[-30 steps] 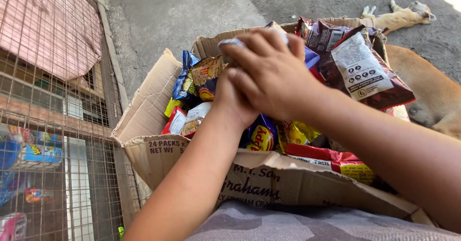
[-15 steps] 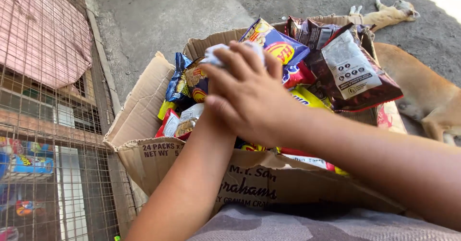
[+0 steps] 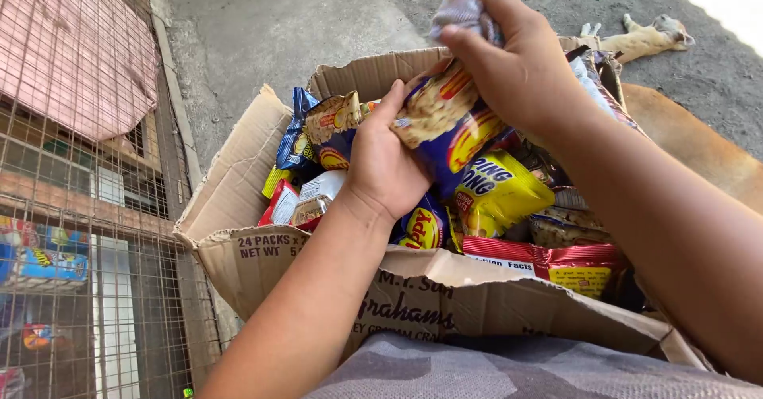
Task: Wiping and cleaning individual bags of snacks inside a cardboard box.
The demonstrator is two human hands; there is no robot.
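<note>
An open cardboard box (image 3: 262,256) full of several snack packets rests in front of me. My left hand (image 3: 385,160) grips the lower part of a blue snack packet (image 3: 449,129) with yellow and red print. My right hand (image 3: 520,65) pinches the crumpled top end of the same packet, raised above the box. A yellow packet (image 3: 497,192) lies just below it, with red packets (image 3: 568,260) at the near right and a blue packet (image 3: 306,133) at the far left.
A wire-mesh cage wall (image 3: 71,208) stands at the left with coloured packets behind it. A tan dog (image 3: 699,141) lies on the concrete ground at the right, and a small tan animal (image 3: 644,37) lies farther back. Grey patterned cloth (image 3: 477,371) covers my lap.
My right hand has risen from over my left hand to above the box, drawing the blue packet's top upward. My left hand now shows, holding the packet's lower part.
</note>
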